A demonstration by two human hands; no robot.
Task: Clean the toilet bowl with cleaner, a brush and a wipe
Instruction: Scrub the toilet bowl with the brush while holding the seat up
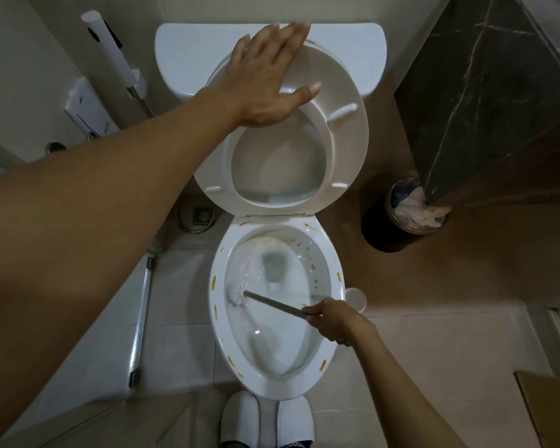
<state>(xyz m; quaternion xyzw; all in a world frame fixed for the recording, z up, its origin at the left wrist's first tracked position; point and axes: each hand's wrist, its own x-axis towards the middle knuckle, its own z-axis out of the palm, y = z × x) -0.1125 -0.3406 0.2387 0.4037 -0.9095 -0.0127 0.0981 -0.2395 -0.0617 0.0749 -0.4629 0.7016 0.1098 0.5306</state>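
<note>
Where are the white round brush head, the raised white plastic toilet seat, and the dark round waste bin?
white round brush head (236, 294), head view, on the bristles
raised white plastic toilet seat (348, 147), head view, on its right side
dark round waste bin (377, 232), head view, on its outer wall

Bathroom floor around the toilet
A dark waste bin (389, 234) holding crumpled paper, a floor drain (203, 215), white slippers (267, 421).

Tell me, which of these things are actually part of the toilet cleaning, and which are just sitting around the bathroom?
In use:
toilet bowl, yellow marks on its rim
brush, gripped by the right hand
raised seat, under the flat left hand

Lying about:
waste bin with crumpled paper
small white cup beside the bowl
floor drain
white slippers
</note>
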